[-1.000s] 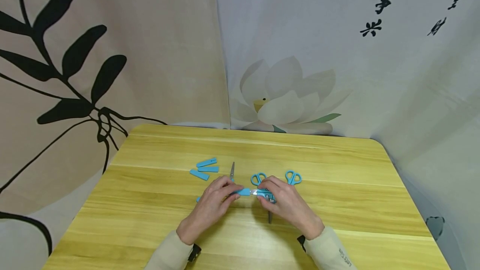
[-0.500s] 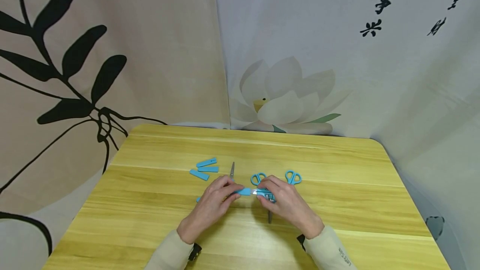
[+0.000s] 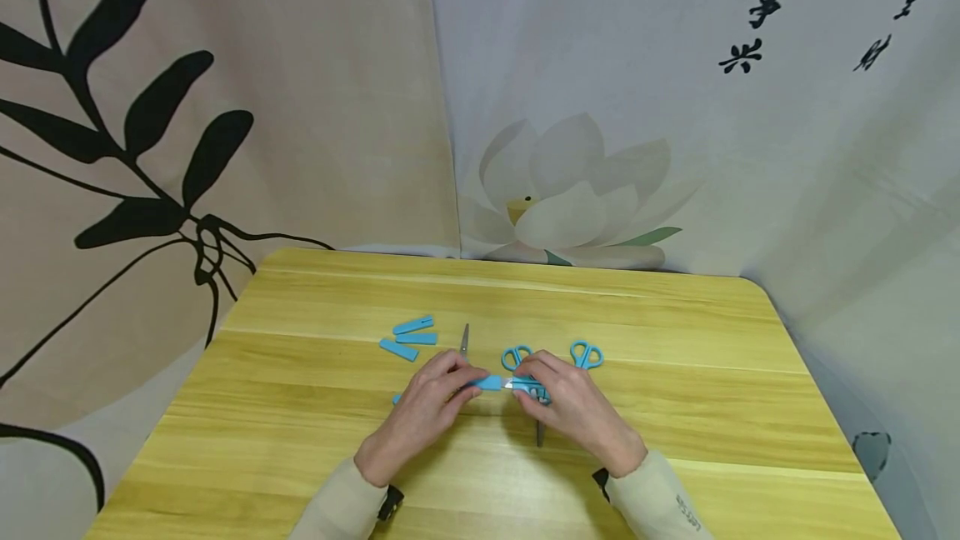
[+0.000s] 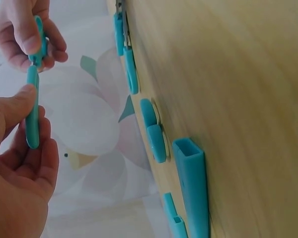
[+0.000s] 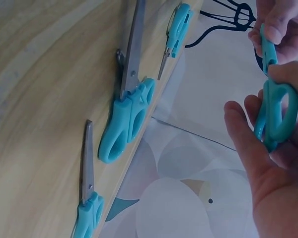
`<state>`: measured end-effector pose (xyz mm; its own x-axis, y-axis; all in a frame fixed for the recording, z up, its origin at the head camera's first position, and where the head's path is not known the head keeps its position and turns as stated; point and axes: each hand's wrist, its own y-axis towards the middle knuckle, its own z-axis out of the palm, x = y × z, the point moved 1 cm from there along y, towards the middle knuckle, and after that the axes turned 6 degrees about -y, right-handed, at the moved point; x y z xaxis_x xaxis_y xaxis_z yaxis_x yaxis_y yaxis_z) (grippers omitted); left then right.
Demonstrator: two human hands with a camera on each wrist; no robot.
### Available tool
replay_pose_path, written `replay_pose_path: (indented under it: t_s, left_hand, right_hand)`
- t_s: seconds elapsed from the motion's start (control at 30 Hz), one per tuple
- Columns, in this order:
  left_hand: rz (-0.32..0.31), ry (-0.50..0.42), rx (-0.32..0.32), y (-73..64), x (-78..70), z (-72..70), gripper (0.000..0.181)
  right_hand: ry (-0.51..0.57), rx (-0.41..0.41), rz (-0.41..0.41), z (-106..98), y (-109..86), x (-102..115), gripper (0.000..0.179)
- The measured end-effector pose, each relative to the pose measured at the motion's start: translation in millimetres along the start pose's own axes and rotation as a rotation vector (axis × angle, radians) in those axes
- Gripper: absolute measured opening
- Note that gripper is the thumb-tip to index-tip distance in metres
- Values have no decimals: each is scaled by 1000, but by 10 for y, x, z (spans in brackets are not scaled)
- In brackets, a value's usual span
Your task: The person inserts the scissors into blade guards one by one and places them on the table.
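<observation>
My left hand (image 3: pixel 427 398) pinches a blue blade cover (image 4: pixel 32 111) between thumb and fingers, over the table. Facing it, my right hand (image 3: pixel 577 402) grips a pair of scissors (image 5: pixel 280 114) by its blue handles. The scissors and cover line up end to end, and a short stretch of blade (image 3: pixel 507 383) shows between handles and cover. The rest of the blade is hidden inside the cover. On the wooden table, more blue-handled scissors (image 5: pixel 111 129) lie below and behind the right hand.
Several loose blue covers (image 3: pixel 416 339) lie at the back left of the table (image 3: pixel 675 340). Another cover (image 4: pixel 193 183) rests beside the left hand. Further scissors (image 3: pixel 587 355) lie behind the right hand, and one pair points its blade (image 3: pixel 466 340) away behind the left. Printed curtains (image 3: pixel 337 107) hang behind.
</observation>
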<state>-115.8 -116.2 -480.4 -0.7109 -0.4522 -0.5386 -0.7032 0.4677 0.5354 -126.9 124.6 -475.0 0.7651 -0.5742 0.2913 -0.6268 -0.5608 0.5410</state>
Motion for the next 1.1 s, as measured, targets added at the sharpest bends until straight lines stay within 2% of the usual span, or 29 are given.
replay_pose_path:
  t_s: [0.57, 0.9, 1.1]
  left_hand:
    - [50, -13, -7, 3, 23, 7, 20]
    - [36, -7, 0, 12, 9, -3, 19]
    - [27, 15, -10, -9, 19, -3, 23]
  right_hand:
    - [-6, -16, -22, 0, 6, 0, 24]
    - [-31, -25, -36, 14, 21, 7, 24]
    - [-10, -9, -42, 7, 3, -15, 24]
